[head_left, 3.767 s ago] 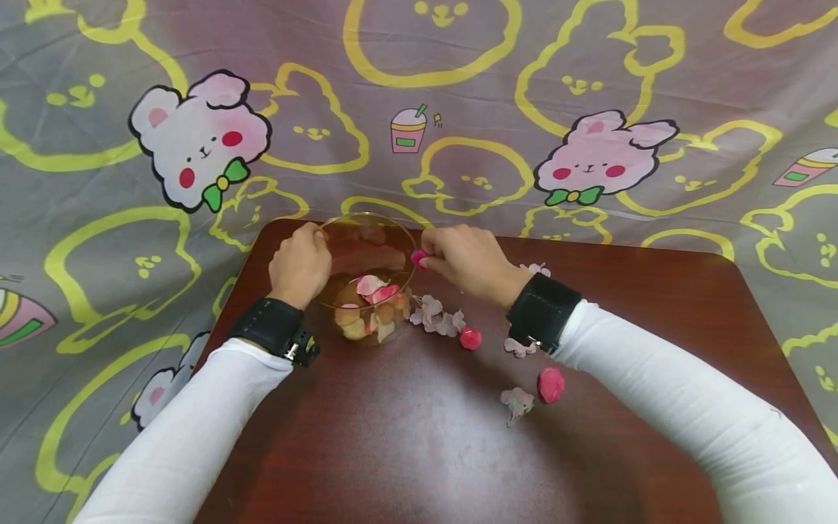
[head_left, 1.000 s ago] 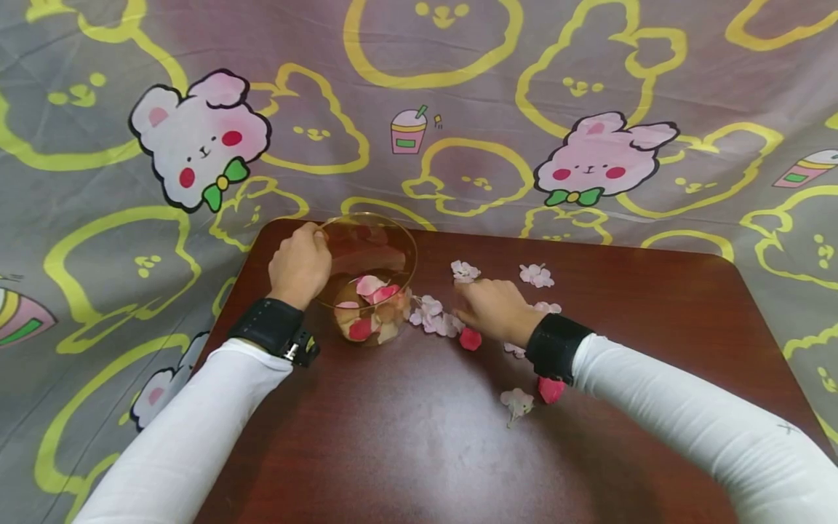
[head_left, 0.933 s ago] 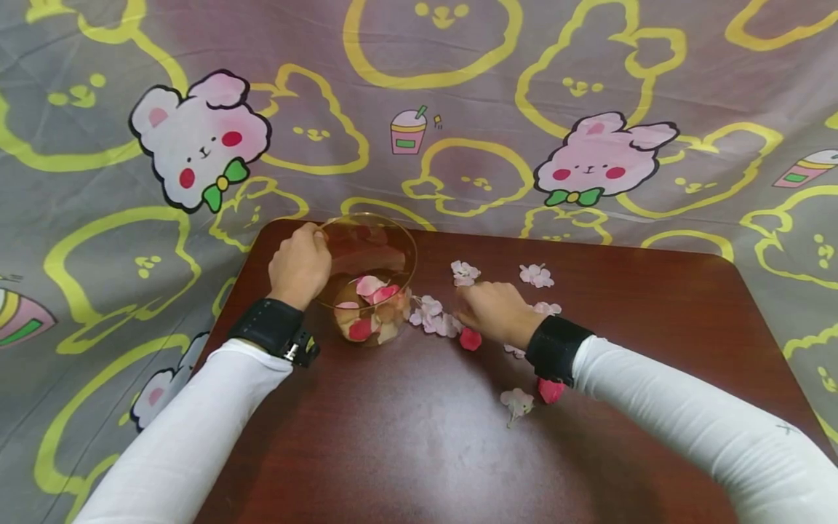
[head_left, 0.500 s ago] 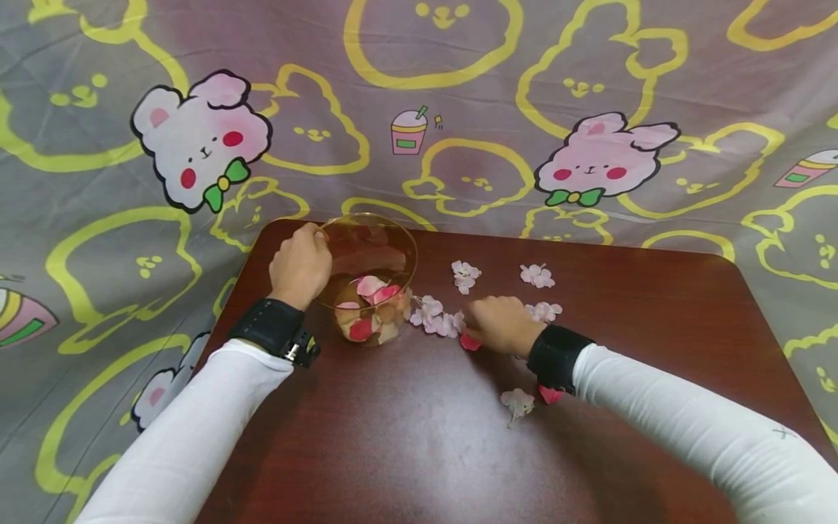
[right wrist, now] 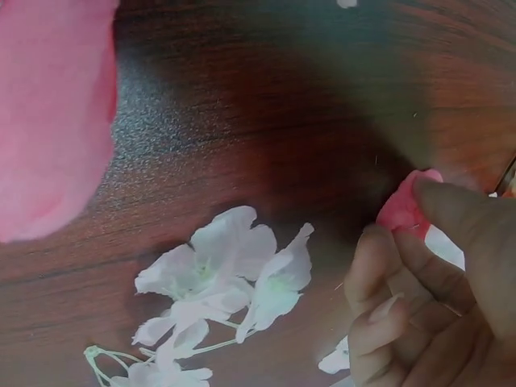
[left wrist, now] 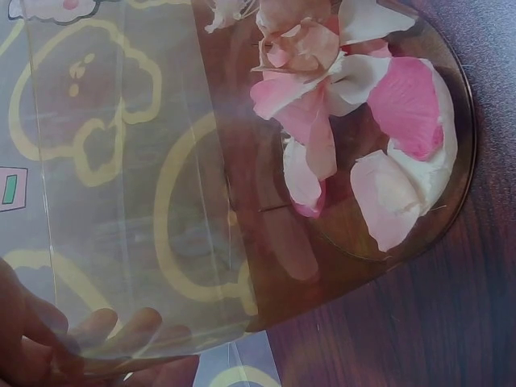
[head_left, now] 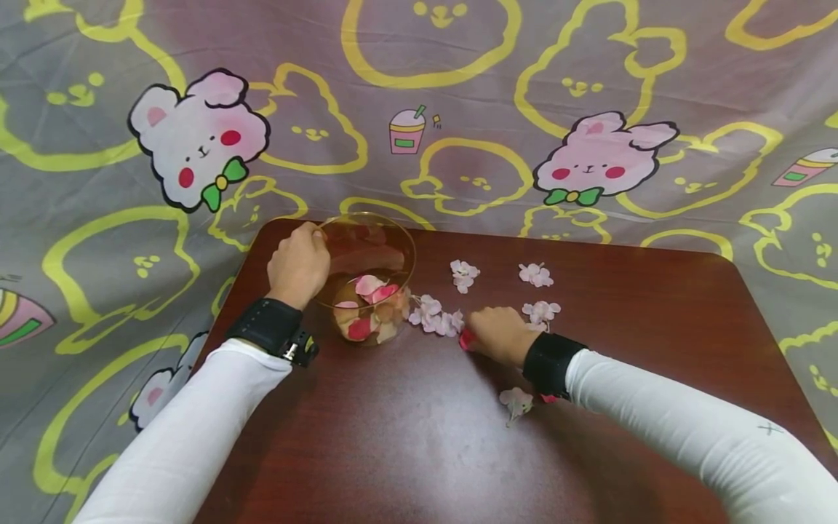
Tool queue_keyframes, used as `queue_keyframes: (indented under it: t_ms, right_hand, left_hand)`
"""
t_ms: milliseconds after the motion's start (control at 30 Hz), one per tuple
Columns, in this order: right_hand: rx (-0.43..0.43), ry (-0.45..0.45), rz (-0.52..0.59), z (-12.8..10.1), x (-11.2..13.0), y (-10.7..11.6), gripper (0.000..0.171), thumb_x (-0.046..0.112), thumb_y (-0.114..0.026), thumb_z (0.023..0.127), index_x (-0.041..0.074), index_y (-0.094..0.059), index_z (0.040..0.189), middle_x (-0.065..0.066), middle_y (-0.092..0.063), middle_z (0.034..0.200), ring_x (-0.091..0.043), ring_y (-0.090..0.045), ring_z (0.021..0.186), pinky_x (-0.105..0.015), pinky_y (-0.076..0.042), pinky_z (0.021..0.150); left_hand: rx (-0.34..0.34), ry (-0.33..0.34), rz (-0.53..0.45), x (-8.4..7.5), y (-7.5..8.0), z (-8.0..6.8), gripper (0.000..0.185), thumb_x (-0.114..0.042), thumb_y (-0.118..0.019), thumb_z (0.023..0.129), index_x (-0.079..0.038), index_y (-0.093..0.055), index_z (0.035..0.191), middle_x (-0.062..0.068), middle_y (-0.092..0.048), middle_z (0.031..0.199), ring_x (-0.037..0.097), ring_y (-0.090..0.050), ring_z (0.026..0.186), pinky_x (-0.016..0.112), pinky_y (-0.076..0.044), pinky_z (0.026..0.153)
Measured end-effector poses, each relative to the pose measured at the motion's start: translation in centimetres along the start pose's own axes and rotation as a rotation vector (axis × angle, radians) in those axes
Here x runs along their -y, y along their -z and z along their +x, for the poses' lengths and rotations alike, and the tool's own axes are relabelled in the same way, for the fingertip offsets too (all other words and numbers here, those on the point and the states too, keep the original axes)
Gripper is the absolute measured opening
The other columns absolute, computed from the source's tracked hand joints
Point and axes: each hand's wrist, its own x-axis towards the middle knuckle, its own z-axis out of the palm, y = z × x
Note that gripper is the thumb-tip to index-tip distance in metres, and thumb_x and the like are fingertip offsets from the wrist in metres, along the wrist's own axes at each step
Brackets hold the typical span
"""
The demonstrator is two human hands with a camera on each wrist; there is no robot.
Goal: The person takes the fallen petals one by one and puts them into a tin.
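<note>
My left hand (head_left: 299, 267) grips the rim of a see-through amber container (head_left: 368, 256), thumb and fingers on its wall in the left wrist view. Pink, peach and cream petals (left wrist: 407, 105) lie in its bottom. My right hand (head_left: 500, 335) is low over the table, to the right of the container. Between its thumb and forefinger it pinches a deep pink petal (right wrist: 401, 208); the other fingers are curled. A cluster of pale pink blossoms (head_left: 428, 314) lies between that hand and the container. The right hand partly hides the petal in the head view.
On the brown table (head_left: 393, 451) lie more pale blossoms (head_left: 464, 275), others further right, and a greyish-pink blossom (head_left: 516, 402) nearer the front. Another large pink petal (right wrist: 48, 121) is mostly hidden under the right wrist in the head view. A patterned cloth (head_left: 471, 109) hangs behind.
My right hand has moved from the container's rim, where it held a pink petal, right and down to another petal on the table. A red-pink petal now shows in the container. The left hand stays.
</note>
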Motion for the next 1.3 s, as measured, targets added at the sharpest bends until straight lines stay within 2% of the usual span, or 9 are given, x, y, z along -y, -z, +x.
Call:
queue_keyframes:
  t_ms: [133,367,767,967,1167,1300]
  right_hand:
    - [-0.017,0.028,-0.03,0.0,0.2,-0.2,0.02,0.027,-0.075,0.092,0.008,-0.071,0.093,-0.005,-0.067,0.076,-0.02,-0.057,0.065,-0.036,-0.05,0.063]
    - [-0.115,0.08,-0.066,-0.3,0.2,-0.6,0.015,0.016,-0.072,0.093,0.007,-0.069,0.082,-0.007,-0.067,0.07,-0.023,-0.061,0.062,-0.041,-0.055,0.061]
    - [-0.082,0.046,-0.025,0.1,0.5,-0.5,0.011,0.012,-0.068,0.094,0.006,-0.07,0.086,-0.008,-0.067,0.07,-0.02,-0.055,0.06,-0.036,-0.051,0.06]
    - [-0.125,0.026,-0.048,0.4,0.7,0.2,0.012,0.01,-0.066,0.093,0.007,-0.07,0.082,-0.008,-0.067,0.069,-0.02,-0.055,0.058,-0.039,-0.052,0.059]
    - [-0.127,0.057,0.001,0.5,0.9,1.4,0.01,0.014,-0.069,0.094,0.006,-0.073,0.09,-0.004,-0.064,0.066,-0.017,-0.053,0.056,-0.03,-0.048,0.056]
    - [-0.14,0.063,0.011,0.7,1.1,2.0,0.011,0.016,-0.071,0.093,0.006,-0.073,0.091,-0.003,-0.062,0.065,-0.017,-0.053,0.057,-0.029,-0.044,0.055]
  left_hand:
    - [0.001,0.001,0.0,0.0,-0.1,0.0,0.041,-0.026,-0.029,0.11,-0.003,-0.058,0.128,0.026,-0.066,0.127,0.05,-0.062,0.115,0.064,-0.048,0.092]
    - [0.003,-0.002,-0.002,0.0,-0.1,0.0,0.042,-0.026,-0.029,0.11,-0.003,-0.058,0.129,0.026,-0.066,0.128,0.05,-0.062,0.116,0.064,-0.047,0.092]
    - [0.005,0.007,0.003,0.2,0.0,0.0,0.041,-0.027,-0.028,0.11,-0.004,-0.058,0.126,0.026,-0.066,0.126,0.051,-0.062,0.116,0.064,-0.047,0.092]
    - [0.0,-0.001,-0.003,0.2,-0.2,0.1,0.042,-0.027,-0.028,0.11,-0.004,-0.058,0.128,0.026,-0.066,0.127,0.05,-0.062,0.115,0.064,-0.047,0.093]
    - [0.002,-0.001,-0.003,0.1,-0.1,0.0,0.042,-0.027,-0.028,0.11,-0.003,-0.058,0.127,0.026,-0.066,0.126,0.05,-0.063,0.115,0.064,-0.048,0.092]
    - [-0.001,-0.002,-0.003,0.1,-0.1,0.0,0.042,-0.026,-0.028,0.11,-0.003,-0.059,0.127,0.025,-0.067,0.125,0.05,-0.063,0.114,0.063,-0.048,0.092]
